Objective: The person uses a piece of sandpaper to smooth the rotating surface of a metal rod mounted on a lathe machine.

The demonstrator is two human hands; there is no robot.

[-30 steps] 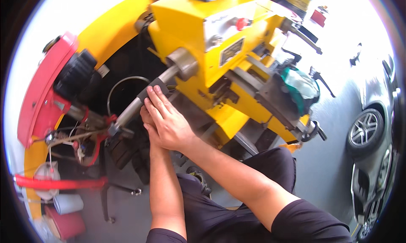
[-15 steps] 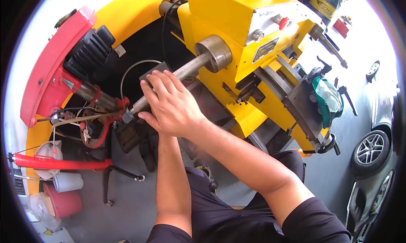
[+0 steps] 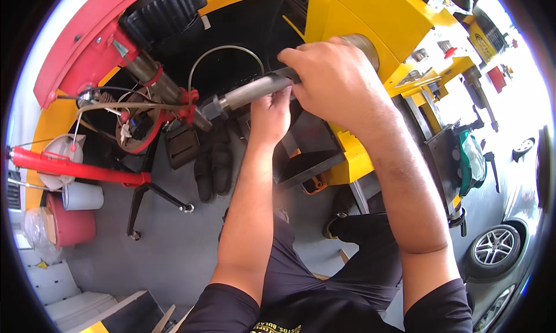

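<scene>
A long steel shaft (image 3: 249, 93) juts out to the left from the round chuck (image 3: 368, 48) of a yellow lathe (image 3: 370, 17). Its free end carries a hex-shaped nut (image 3: 212, 108). Over the shaft lies a dark grey, curved strip that looks like sandpaper (image 3: 286, 74). My right hand (image 3: 333, 78) is closed over it from above, close to the chuck. From below, my left hand (image 3: 271, 121) reaches up against the shaft beside the strip. Its fingers look closed, but the shaft partly hides them and whatever they hold.
A red machine with a black motor (image 3: 162, 14) and a steel column stands close to the shaft's free end. Left of me are a red bar (image 3: 75, 166) on black legs and buckets (image 3: 75, 220). Black slippers (image 3: 213, 168) lie below; a car wheel (image 3: 495, 245) is at right.
My hands have moved along the shaft toward the chuck. The right hand, earlier laid flat over the left, now wraps the shaft; the left is underneath. The view has shifted too.
</scene>
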